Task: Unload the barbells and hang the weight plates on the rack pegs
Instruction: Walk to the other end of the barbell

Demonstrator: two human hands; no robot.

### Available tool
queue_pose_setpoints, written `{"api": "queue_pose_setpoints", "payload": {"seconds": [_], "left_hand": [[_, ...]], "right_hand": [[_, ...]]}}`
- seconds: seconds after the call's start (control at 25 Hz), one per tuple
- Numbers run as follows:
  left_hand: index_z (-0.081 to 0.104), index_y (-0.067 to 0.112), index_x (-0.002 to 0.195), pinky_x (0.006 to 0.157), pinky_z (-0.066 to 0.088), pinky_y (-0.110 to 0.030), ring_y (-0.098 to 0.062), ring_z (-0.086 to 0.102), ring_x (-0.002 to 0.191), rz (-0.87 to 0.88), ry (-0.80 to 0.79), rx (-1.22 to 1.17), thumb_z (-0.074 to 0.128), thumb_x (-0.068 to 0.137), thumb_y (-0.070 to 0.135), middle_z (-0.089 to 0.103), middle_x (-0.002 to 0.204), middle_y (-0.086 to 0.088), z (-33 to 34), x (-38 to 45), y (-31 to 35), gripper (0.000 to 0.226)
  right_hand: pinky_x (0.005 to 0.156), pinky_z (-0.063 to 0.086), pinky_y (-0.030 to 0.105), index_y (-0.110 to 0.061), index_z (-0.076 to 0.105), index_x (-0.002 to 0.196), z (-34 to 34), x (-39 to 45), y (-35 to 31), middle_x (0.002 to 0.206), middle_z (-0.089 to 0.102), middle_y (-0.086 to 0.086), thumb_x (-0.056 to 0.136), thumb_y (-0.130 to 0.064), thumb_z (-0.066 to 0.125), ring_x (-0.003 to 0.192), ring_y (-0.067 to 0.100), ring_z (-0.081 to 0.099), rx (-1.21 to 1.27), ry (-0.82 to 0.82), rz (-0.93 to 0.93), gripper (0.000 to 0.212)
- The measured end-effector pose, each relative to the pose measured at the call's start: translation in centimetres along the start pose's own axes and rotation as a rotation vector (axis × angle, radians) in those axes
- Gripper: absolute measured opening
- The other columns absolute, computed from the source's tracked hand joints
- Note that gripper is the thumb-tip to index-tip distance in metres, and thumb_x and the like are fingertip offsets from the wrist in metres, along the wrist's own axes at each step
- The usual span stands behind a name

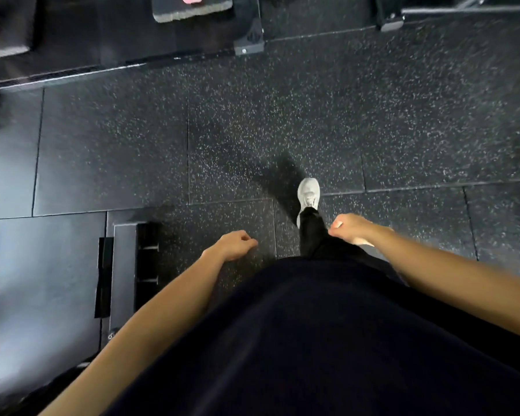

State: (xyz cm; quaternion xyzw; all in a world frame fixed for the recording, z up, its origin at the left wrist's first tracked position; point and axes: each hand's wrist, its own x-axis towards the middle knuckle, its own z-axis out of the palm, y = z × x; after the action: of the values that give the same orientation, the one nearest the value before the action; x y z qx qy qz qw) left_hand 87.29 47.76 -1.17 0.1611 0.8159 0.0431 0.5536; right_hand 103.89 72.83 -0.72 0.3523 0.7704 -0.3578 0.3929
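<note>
I look straight down at a speckled black rubber floor point(252, 121). My left hand point(233, 244) hangs in front of my body with loosely curled fingers and holds nothing. My right hand point(350, 228) is also loosely curled and empty, just above my right leg. No barbell or weight plate is in view. A black metal rack base point(123, 274) with short crossbars stands on the floor at my lower left.
My right foot in a grey shoe point(308, 195) is stepped forward. A black frame foot point(249, 40) and a long floor rail point(102, 69) run along the top. A grey pad point(192, 9) lies at the top centre. Another frame foot point(391, 22) is at top right.
</note>
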Motion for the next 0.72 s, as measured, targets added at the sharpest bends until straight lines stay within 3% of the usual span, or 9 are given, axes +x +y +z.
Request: {"api": "queue_pose_setpoints", "payload": {"seconds": [0.2, 0.44, 0.6, 0.72], "left_hand": [[0.06, 0.014, 0.119, 0.085, 0.041, -0.028, -0.023, 0.058, 0.109, -0.092, 0.067, -0.149, 0.051, 0.096, 0.045, 0.063, 0.124, -0.007, -9.6, 5.1, 5.2, 0.039], [0.059, 0.015, 0.124, 0.096, 0.041, -0.03, -0.027, 0.057, 0.118, -0.201, 0.334, -0.55, 0.053, 0.095, 0.043, 0.064, 0.126, -0.009, -19.2, 8.4, 7.9, 0.04], [0.056, 0.013, 0.13, 0.101, 0.038, -0.031, -0.028, 0.051, 0.125, -0.291, 0.265, -0.66, 0.046, 0.099, 0.043, 0.057, 0.135, -0.012, -24.0, 12.6, 6.4, 0.045], [0.051, 0.011, 0.137, 0.106, 0.034, -0.031, -0.03, 0.044, 0.132, -0.265, 0.215, -0.671, 0.038, 0.103, 0.039, 0.049, 0.143, -0.014, -30.3, 15.9, 4.0, 0.046]], "right_hand": [[0.077, 0.045, 0.033, -0.006, 0.065, 0.109, -13.4, 7.9, -5.8, 0.109, 0.067, 0.011, 0.092, -0.031, 0.057, 0.097, 0.026, 0.062, -0.142, -0.041, -0.033, 0.032], [0.081, 0.048, 0.037, 0.004, 0.063, 0.113, -26.7, 16.1, -16.7, 0.116, 0.065, 0.022, 0.094, -0.025, 0.056, 0.103, 0.035, 0.063, -0.322, -0.085, -0.148, 0.035], [0.082, 0.041, 0.03, -0.014, 0.063, 0.111, -31.3, 22.8, -25.4, 0.117, 0.063, 0.007, 0.092, -0.033, 0.058, 0.096, 0.02, 0.054, -0.489, -0.116, -0.187, 0.027], [0.079, 0.039, 0.028, -0.019, 0.061, 0.109, -33.1, 27.6, -33.4, 0.112, 0.062, 0.001, 0.092, -0.035, 0.057, 0.096, 0.018, 0.053, -0.606, -0.152, -0.219, 0.024]]}}
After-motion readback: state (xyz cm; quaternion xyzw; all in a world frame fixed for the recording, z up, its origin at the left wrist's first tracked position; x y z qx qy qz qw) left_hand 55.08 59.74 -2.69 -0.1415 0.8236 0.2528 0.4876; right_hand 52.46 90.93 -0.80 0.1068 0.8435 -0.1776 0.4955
